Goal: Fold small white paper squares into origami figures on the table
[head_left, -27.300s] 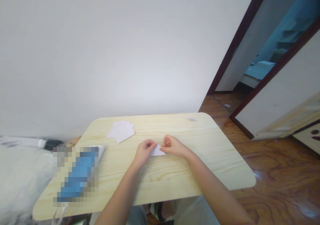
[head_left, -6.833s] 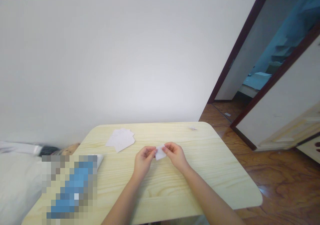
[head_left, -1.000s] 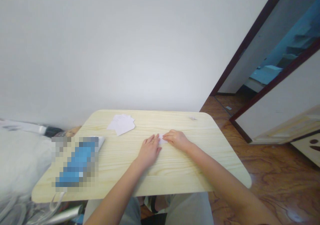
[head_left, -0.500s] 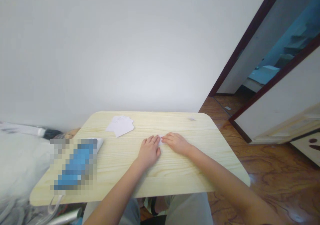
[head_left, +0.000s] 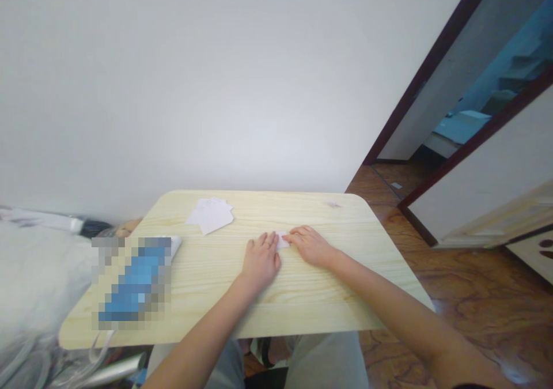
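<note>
- From where I stood, the small white paper lay at the middle of the table, between the two hands
- The left hand was palm down, fingers stretched out, tips at the paper's left edge, gripping nothing I could see
- The right hand had its fingers loosely bent over the right edge; whether it pinched the paper, I couldn't tell
- If the left hand pressed too lightly, a push from the right might have slid or skewed the paper
- Uneven pressing could have left a crooked crease
- The loose sheets lay well apart, unlikely to get in the way
</note>
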### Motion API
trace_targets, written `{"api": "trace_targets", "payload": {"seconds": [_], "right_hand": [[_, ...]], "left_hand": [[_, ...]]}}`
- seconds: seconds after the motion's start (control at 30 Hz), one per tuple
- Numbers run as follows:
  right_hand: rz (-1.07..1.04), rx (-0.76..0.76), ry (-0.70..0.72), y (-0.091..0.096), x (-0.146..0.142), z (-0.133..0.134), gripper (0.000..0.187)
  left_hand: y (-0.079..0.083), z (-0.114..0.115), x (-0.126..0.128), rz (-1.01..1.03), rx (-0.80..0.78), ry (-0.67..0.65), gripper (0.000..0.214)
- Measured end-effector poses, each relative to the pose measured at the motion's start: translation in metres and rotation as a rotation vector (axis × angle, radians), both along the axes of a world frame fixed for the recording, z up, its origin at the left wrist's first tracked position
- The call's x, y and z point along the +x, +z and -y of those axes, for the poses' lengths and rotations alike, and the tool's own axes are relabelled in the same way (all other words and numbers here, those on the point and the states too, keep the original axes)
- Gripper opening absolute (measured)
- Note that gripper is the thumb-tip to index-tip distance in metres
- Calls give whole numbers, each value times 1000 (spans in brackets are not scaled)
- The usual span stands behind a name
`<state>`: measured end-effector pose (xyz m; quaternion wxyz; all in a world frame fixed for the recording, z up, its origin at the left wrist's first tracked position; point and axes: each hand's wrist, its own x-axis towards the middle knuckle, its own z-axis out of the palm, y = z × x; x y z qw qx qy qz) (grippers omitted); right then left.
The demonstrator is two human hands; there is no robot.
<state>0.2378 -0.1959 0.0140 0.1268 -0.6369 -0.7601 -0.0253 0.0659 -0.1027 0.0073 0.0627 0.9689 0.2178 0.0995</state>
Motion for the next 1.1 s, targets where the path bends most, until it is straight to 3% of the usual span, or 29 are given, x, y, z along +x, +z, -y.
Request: {"api": "trace_targets", "payload": {"seconds": [0.23, 0.4, 0.57, 0.7, 0.87, 1.1], "right_hand": [[35, 8, -110, 7, -12, 9, 25], [-28, 51, -191, 7, -25, 0, 25], [-73, 41, -160, -2, -17, -14, 19], [-106, 18, -96, -8, -5, -21, 22], [-162, -2, -38, -12, 5, -26, 26], [-162, 17, -41, -9, 7, -30, 19]], "left_hand": [[-3, 0, 2, 34, 6, 6, 45], [4, -1, 2, 33, 8, 13, 43], [14, -7, -6, -33, 41, -7, 34], [17, -27, -7, -45, -9, -148, 29], [9, -53, 1, 49, -140, -267, 24], [-9, -58, 3, 205, -211, -275, 23]]}}
